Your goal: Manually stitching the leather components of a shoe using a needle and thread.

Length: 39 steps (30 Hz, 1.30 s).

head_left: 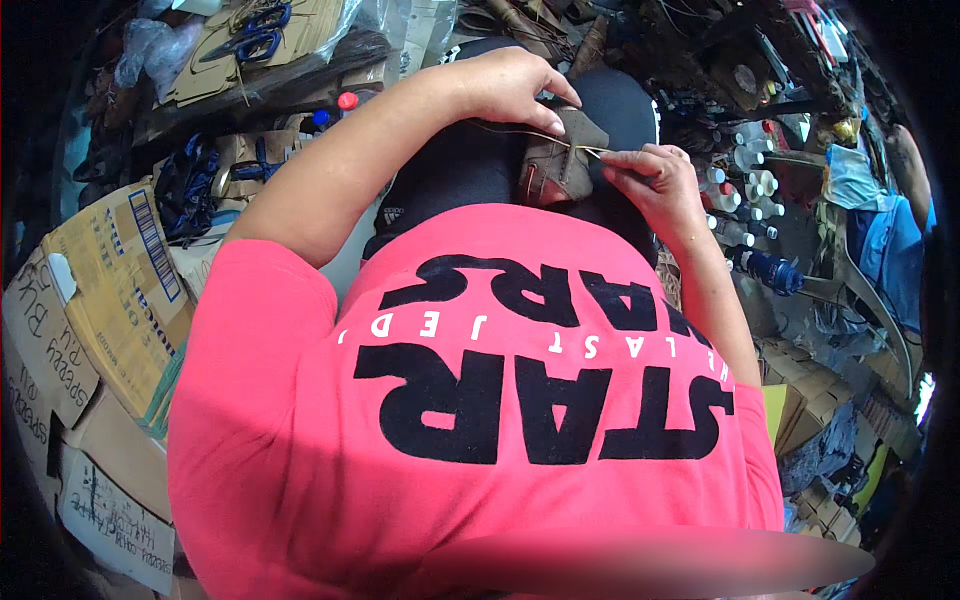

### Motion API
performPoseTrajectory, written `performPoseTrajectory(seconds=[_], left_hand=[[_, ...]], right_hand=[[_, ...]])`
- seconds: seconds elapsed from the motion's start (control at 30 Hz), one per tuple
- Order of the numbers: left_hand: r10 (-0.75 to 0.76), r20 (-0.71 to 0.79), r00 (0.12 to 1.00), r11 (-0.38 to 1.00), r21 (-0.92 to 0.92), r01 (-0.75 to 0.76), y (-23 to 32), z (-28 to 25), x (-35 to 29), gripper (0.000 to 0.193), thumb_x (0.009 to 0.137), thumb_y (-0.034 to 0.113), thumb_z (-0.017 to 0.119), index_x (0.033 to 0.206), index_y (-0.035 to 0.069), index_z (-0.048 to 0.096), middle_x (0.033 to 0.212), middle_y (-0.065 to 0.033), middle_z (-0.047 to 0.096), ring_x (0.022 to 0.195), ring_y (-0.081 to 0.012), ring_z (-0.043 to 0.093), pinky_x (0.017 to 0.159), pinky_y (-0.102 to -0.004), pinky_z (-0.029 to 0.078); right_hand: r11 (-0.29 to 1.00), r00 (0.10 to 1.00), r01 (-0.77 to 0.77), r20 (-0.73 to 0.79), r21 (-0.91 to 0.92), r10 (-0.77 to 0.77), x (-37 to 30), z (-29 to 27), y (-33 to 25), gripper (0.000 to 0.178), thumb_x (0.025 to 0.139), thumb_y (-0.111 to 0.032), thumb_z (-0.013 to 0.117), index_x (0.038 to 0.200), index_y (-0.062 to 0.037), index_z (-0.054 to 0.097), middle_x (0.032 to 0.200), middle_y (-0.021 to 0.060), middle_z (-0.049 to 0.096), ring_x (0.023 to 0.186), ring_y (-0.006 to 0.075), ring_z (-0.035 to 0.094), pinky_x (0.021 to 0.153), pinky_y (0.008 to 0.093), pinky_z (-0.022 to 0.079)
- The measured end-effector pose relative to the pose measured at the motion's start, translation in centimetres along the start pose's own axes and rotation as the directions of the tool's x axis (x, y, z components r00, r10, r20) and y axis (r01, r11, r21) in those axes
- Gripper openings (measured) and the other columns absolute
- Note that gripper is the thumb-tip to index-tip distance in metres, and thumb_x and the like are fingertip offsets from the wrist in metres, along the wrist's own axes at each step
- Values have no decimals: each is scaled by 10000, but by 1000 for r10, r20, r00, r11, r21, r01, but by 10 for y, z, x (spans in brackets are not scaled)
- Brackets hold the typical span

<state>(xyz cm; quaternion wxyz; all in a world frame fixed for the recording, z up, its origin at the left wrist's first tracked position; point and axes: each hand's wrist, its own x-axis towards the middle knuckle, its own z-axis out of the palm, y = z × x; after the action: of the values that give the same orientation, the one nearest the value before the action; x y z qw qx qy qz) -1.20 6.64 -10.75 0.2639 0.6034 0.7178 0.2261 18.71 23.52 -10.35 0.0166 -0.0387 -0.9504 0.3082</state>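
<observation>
A brown-grey shoe [548, 165] with reddish-brown lacing or trim at its side sits between my dark-clad knees. My left hand [510, 88] hovers over its far left edge, thumb and forefinger apart. A thin pale thread [530, 134] runs from below that hand across to the shoe's upper. On the shoe's right side my right hand [655, 182] is closed in a pinch, thumb against forefinger, on a light strand at the upper. Whether a needle is in that pinch is too small to tell. The shoe's underside is hidden.
Blue-handled scissors [258, 45] lie on stacked cardboard pieces [215, 60] at the far left. Several small capped bottles [740, 190] stand to the right, near a dark blue bottle [770, 270]. Cardboard boxes [110, 290] fill the left side. Blue cloth [885, 245] hangs at the right.
</observation>
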Motion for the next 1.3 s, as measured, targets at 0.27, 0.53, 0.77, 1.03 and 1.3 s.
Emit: performPoseTrajectory(seconds=[0.27, 0.53, 0.77, 1.03, 1.3], left_hand=[[-41, 23, 999, 998, -38, 42, 0, -1, 6, 434, 693, 284, 769, 1070, 96, 667, 942, -133, 665, 901, -271, 631, 795, -354, 478], [-75, 42, 996, 993, -86, 79, -3, 2, 10, 419, 686, 272, 774, 1050, 95, 670, 864, -105, 656, 838, -234, 622, 745, -335, 470], [-13, 16, 1000, 985, -174, 16, -8, 9, 15, 357, 666, 192, 785, 971, 68, 646, 816, -71, 630, 769, -182, 575, 704, -330, 451], [26, -21, 999, 967, -252, -31, -16, 23, 17, 321, 658, 131, 780, 885, 43, 571, 744, -54, 569, 712, -169, 529, 651, -317, 427], [48, -174, 984, 981, -175, -79, -10, 25, 11, 311, 695, 115, 746, 968, 56, 610, 894, -90, 606, 820, -232, 582, 728, -346, 460]], right_hand=[[990, 999, 23, -45, 141, -17, 10, -2, -3, 179, 763, -127, 721, 939, -97, 732, 637, 85, 555, 575, 194, 556, 527, 306, 432], [999, 997, 23, 76, 33, -25, 20, -12, -9, 177, 767, -104, 705, 941, -87, 727, 652, 89, 565, 589, 203, 574, 584, 299, 468], [966, 991, -53, 133, 253, 20, 29, 3, 11, 175, 769, -70, 708, 939, -104, 732, 761, 40, 587, 730, 153, 588, 669, 276, 474], [904, 985, -76, 174, 420, 2, 33, 14, 34, 188, 770, -59, 715, 946, -121, 737, 777, 9, 597, 782, 124, 559, 718, 259, 464], [946, 998, 5, -54, 323, 13, 26, 28, 9, 156, 721, -147, 767, 849, -78, 709, 691, 18, 591, 704, 153, 557, 659, 293, 422]])
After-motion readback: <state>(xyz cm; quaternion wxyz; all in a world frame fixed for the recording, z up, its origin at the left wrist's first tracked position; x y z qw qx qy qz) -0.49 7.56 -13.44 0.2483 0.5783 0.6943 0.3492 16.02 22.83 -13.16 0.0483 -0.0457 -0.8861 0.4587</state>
